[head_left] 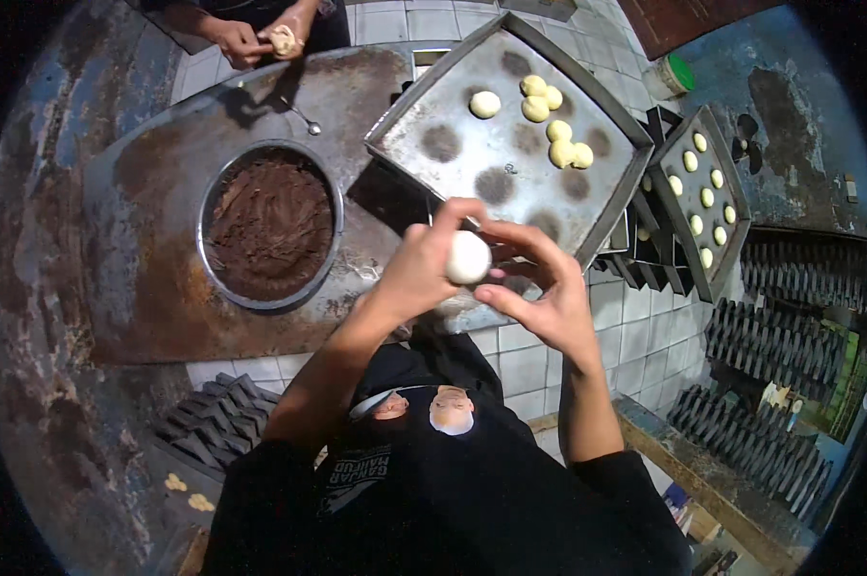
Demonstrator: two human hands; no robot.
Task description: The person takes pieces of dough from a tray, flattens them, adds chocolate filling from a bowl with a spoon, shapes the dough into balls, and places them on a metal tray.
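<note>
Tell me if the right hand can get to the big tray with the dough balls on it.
Probably yes: the right hand hovers just beside the big tray, nothing between them, though it and the left hand hold a dough ball.

The person wears a black short-sleeved T-shirt [453, 490] with a printed picture on the chest and pale lettering lower down. Both forearms are bare, without watch or gloves.
</note>
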